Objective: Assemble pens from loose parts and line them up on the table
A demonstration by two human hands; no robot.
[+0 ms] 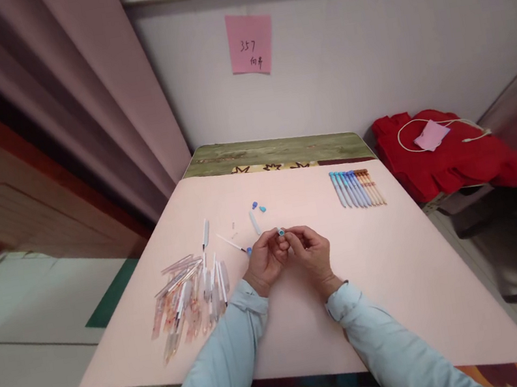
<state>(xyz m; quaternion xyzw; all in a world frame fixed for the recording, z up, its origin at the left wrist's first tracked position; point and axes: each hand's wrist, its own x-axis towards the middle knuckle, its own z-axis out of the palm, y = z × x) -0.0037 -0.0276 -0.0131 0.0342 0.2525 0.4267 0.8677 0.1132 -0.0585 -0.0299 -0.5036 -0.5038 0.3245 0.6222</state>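
Both hands meet over the middle of a pale pink sheet [401, 275] that covers the table. My left hand [265, 259] and my right hand [311, 251] are closed together on a small pen part with a blue tip [281, 232], held between the fingertips. Just beyond the hands lie a white pen barrel [255, 222], a thin refill [231, 243] and two small blue caps [259, 206]. Light blue sleeves cover both forearms.
A heap of several loose clear and white pen parts [191, 294] lies at the left. A neat row of several finished blue and orange pens [357, 188] lies at the far right. A red cloth with a white cable [450, 151] sits beside the table. A pink note [250, 43] hangs on the wall.
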